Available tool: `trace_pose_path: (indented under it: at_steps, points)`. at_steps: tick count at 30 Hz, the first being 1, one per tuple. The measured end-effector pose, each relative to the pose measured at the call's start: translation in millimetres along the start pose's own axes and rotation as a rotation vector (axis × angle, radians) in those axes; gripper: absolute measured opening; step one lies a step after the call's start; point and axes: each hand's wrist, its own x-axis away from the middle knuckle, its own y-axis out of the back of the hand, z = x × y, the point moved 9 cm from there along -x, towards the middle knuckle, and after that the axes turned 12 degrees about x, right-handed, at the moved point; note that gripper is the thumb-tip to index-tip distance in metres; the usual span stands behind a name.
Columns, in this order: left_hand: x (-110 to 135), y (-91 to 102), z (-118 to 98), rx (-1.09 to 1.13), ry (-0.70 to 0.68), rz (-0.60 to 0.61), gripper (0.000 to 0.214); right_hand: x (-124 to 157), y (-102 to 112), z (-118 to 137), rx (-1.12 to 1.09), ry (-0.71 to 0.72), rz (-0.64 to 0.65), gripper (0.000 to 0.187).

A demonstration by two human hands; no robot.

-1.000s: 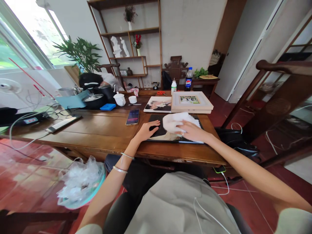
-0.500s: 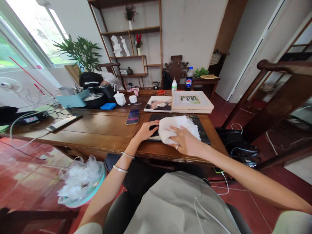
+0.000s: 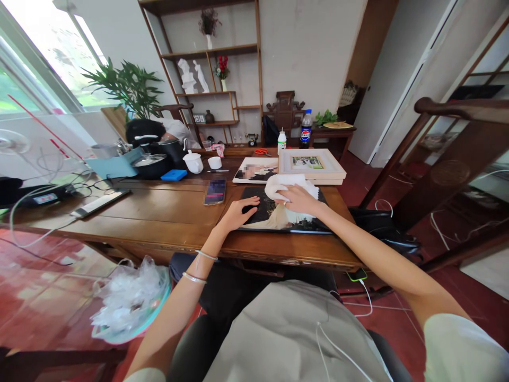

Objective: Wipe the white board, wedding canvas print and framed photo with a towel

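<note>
A dark framed picture [image 3: 278, 220] lies flat on the wooden table [image 3: 167, 212] in front of me. My left hand [image 3: 238, 209] rests on its left edge, fingers spread flat. My right hand [image 3: 300, 199] presses a white cloth [image 3: 280, 185] onto the far part of the picture, fingers closed over the cloth. Beyond them lie a light-framed picture [image 3: 310, 164] and a loose photo print [image 3: 256, 171].
A phone [image 3: 216, 191] lies left of the picture. Pots, a white teapot [image 3: 193, 162], a cup, a blue box and cables crowd the table's left. A glue bottle [image 3: 281, 141] and a soda bottle [image 3: 305, 129] stand behind. A bin with plastic bags [image 3: 131, 302] sits on the floor.
My right hand slid the cloth from the near edge of the picture back to its far part. My left hand stayed on the left edge.
</note>
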Motion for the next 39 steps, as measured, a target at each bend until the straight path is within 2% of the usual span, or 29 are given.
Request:
trace_pose_path:
  at_steps: [3,6,10,13,16,19,22,25,29,32,35,37,39]
  points:
    - [-0.9,0.0,1.1,0.019,0.0,-0.001,0.031,8.3,3.3,20.4,0.011,0.006,0.033,0.033]
    - [-3.9,2.9,6.4,0.036,0.056,-0.038,0.029,26.6,17.2,59.0,0.001,0.077,0.007,0.034]
    - [-6.7,14.5,12.8,0.092,0.148,-0.172,0.039,46.0,36.0,108.5,-0.048,0.252,-0.063,0.03]
    - [-5.7,16.3,12.9,0.148,0.174,-0.189,0.044,48.3,42.4,123.3,-0.114,0.369,-0.07,0.033]
    - [-2.2,17.2,7.8,0.168,0.152,-0.183,0.046,48.1,47.2,118.0,-0.207,0.428,-0.031,0.034]
    - [0.8,15.5,-1.8,0.101,0.095,-0.146,0.044,55.3,54.5,101.3,-0.334,0.431,-0.001,0.034]
    - [1.9,9.2,-8.1,0.019,0.047,-0.08,0.036,62.4,49.0,68.4,-0.418,0.279,0.044,0.029]
    - [1.8,5.4,-9.1,-0.006,0.004,-0.054,0.032,61.5,31.1,26.0,-0.436,0.06,0.064,0.036]
    - [0.8,1.8,-7.8,-0.009,-0.037,-0.029,0.029,35.6,12.3,-9.7,-0.485,-0.086,0.038,0.047]
    - [0.4,1.8,-6.6,-0.014,-0.038,-0.027,0.028,-1.6,2.8,-10.6,-0.504,-0.131,0.042,0.056]
    - [0.7,2.8,-5.1,-0.029,-0.032,-0.028,0.027,-39.3,-2.6,10.0,-0.52,-0.082,0.042,0.056]
    - [0.9,3.7,-3.0,-0.047,-0.017,-0.031,0.026,-55.3,-2.7,23.9,-0.517,-0.032,0.016,0.056]
    - [1.0,4.3,-1.0,-0.057,0.001,-0.034,0.026,-58.9,-2.0,30.0,-0.497,0.001,-0.004,0.057]
